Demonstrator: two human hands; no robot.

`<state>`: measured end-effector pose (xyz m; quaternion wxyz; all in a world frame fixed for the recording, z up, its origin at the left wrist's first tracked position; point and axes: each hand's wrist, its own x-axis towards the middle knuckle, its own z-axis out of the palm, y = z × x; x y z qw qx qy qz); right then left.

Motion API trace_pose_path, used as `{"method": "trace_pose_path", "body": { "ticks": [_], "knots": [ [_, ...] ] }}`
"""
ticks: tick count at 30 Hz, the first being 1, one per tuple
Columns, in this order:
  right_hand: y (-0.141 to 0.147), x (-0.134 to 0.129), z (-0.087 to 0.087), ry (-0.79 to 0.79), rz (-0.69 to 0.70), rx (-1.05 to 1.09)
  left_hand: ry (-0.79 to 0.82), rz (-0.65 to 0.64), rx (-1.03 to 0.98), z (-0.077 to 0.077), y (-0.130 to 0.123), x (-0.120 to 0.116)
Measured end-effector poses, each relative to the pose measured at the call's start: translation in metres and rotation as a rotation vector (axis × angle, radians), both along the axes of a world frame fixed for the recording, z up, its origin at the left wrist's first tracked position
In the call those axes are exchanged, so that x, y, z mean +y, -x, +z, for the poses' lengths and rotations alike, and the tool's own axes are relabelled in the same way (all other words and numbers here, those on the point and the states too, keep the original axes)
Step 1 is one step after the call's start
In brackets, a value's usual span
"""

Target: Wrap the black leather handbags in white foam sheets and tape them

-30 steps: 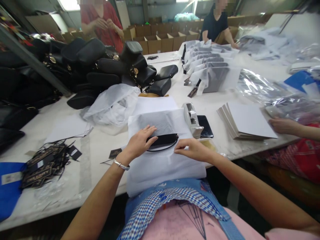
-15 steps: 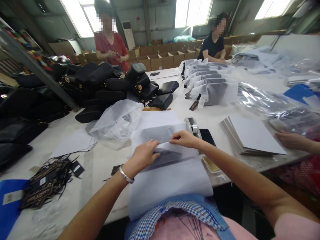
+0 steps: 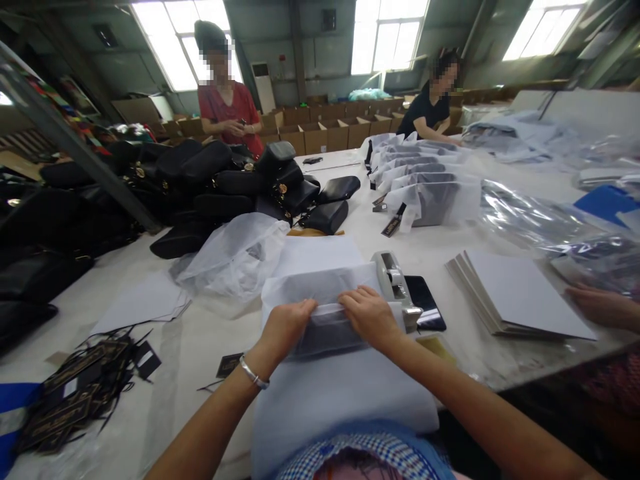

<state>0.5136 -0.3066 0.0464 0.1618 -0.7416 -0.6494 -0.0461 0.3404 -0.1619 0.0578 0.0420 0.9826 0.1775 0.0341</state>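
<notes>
Left hand [image 3: 286, 327] and right hand [image 3: 371, 319] sit side by side with a small gap between, fingertips of each pinched on a fold of the translucent sheet [image 3: 323, 287], which lies on the table directly in front of the person with a dark item [image 3: 327, 339] showing through it. Tape dispenser [image 3: 393, 277] stands just beyond the right hand, black phone [image 3: 425, 303] next to it; stack of white boards [image 3: 530, 293] further right. Heap of black tags [image 3: 80, 387] lies left of the left forearm, black bags [image 3: 225, 183] piled behind.
</notes>
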Motion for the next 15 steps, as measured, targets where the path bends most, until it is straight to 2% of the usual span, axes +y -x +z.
{"method": "trace_pose_path", "body": {
  "ticks": [5, 10, 15],
  "knots": [
    [-0.018, 0.014, -0.003, -0.058, -0.008, 0.017, -0.022, -0.008, -0.004, -0.001, -0.003, 0.014],
    [-0.015, 0.014, -0.006, -0.125, -0.024, 0.039, -0.014, -0.007, -0.027, -0.002, -0.007, 0.020],
    [-0.014, 0.017, -0.010, -0.181, 0.046, 0.034, 0.009, -0.013, -0.036, -0.003, -0.011, 0.023]
  ]
}}
